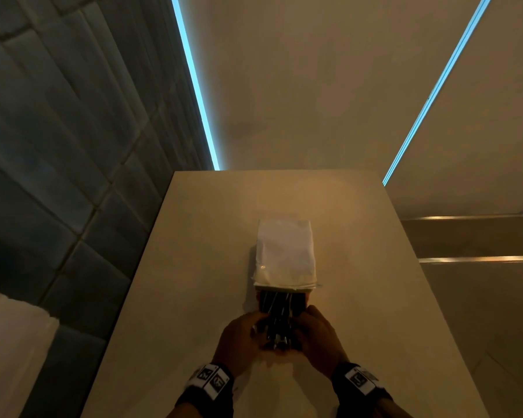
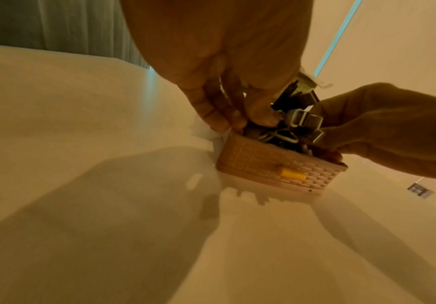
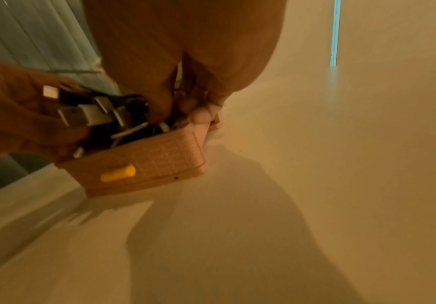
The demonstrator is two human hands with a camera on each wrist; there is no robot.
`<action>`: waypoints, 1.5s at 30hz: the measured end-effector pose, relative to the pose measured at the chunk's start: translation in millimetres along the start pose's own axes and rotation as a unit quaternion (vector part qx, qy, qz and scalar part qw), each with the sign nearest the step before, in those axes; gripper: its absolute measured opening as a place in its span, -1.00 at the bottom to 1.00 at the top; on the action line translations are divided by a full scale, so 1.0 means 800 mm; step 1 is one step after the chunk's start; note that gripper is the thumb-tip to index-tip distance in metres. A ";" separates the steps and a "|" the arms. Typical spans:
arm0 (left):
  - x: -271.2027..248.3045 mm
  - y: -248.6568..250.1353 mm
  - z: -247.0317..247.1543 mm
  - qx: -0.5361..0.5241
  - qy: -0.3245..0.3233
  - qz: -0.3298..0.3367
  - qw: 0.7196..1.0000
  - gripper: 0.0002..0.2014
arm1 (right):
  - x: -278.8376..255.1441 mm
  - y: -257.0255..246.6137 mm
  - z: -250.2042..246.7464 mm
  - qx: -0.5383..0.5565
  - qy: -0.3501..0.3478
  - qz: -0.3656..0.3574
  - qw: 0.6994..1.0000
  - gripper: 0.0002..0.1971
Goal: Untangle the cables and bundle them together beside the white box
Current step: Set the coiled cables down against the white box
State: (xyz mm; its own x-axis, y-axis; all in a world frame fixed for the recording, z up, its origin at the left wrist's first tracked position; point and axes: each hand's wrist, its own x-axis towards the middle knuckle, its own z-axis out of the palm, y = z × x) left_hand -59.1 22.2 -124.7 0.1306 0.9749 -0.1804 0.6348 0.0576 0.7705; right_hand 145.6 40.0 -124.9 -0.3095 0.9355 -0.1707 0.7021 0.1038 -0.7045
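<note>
A dark bunch of cables with metal plugs lies piled in a small white box that has a woven-pattern wall and a yellow latch. A white panel rises just behind the cables; it looks like the box's raised lid. My left hand grips the bunch from the left, its fingertips dug in among the cables. From the right, my right hand curls round the same bunch, fingers at the box's rim. The hands hide most of the box in the head view.
The box stands mid-way along a beige table with bare surface on all sides. A padded grey wall runs along the left, and a white object sits low at the left. Drawer fronts lie right of the table.
</note>
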 end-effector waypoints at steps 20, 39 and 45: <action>0.008 0.015 -0.014 -0.053 -0.058 -0.115 0.990 -0.77 | 0.009 0.008 -0.022 0.090 -0.021 0.159 0.983 -0.77; 0.021 0.015 -0.004 -0.023 -0.124 -0.117 0.985 -0.73 | 0.012 -0.018 -0.019 0.010 -0.043 0.139 0.989 -0.71; 0.020 0.005 -0.016 -0.138 -0.126 -0.152 0.971 -0.60 | 0.012 -0.009 -0.024 0.063 -0.039 0.154 0.985 -0.71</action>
State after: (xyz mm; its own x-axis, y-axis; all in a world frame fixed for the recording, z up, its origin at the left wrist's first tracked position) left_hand -64.2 41.1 -117.1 0.1729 0.8226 -0.5417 0.4494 0.4235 0.7866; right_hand 149.9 55.1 -108.2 -0.1456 0.8864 -0.4395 0.6875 -0.2288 -0.6892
